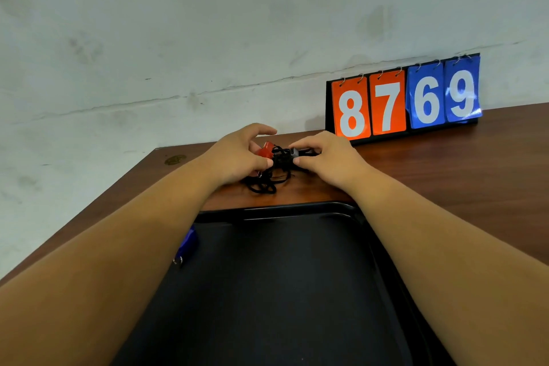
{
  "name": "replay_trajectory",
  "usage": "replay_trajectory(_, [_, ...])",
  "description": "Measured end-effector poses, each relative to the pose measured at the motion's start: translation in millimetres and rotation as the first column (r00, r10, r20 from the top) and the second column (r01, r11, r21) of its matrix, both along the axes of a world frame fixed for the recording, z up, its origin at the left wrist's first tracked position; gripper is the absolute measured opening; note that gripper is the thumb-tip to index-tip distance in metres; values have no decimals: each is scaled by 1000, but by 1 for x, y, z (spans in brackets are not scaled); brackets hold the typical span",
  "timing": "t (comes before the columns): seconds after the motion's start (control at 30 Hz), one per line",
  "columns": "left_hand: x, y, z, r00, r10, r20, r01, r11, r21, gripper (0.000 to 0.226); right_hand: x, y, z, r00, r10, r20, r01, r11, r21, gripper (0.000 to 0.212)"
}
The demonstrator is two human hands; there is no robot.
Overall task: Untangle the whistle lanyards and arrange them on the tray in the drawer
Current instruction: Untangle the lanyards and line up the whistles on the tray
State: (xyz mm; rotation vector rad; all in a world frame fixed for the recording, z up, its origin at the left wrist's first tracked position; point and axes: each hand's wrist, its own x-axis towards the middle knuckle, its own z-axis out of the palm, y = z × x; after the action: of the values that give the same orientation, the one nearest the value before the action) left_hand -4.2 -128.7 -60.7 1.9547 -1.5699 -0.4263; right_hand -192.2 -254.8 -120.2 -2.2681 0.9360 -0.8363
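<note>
Head view: your left hand [237, 157] pinches red whistle [265, 150], right hand [329, 159] grips black lanyard tangle [274, 171], just beyond tray [279, 211].

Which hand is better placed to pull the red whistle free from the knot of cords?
Left, probably. The left hand already touches the red whistle. The right hand pinches a dark piece on the other side of the cords.

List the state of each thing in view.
Black cords: tangled, on the desk.
Red whistle: held by left hand.
Right hand: pinching a dark whistle.
Tray: holds a blue whistle.
Scoreboard: upright, reads 8769.
</note>
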Motion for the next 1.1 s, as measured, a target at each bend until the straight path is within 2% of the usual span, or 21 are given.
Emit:
replay_trajectory(0.13, [-2, -3, 0, 1000, -2, -19, 2, 1000, -9, 44, -5, 2, 4, 966, 23, 258, -69, 983, 170, 27])
replay_trajectory(0.3, [-4, -5, -1, 1000, 15, -26, -16, 1000, -27, 42, -12, 4, 11, 939, -9, 345, -72, 973, 219, 35])
replay_trajectory(0.43, [-2, 2, 5, 998, 41, -44, -42, 999, -19, 48, -14, 12, 21, 941, -61, 332, -18, 973, 230, 39])
replay_trajectory(0.53, [4, 17, 16, 997, 68, -37, -69, 998, -14, 57, -16, 23, 29, 962, -57, 267, -12, 969, 248, 37])
replay_trajectory(0.9, [23, 118, 41, 994, 64, -85, -71, 994, -79, 58, -18, 106, 63, 958, 57, 281, -148, 938, 314, 29])
replay_trajectory(1.03, [25, 156, 41, 995, 38, -95, -45, 996, -71, 57, -16, 142, 67, 976, 85, 201, -139, 952, 273, 24])
replay_trajectory(1.1, [24, 171, 38, 998, 19, -53, -22, 997, -69, 59, -12, 157, 65, 987, 88, 135, -120, 960, 252, 21])
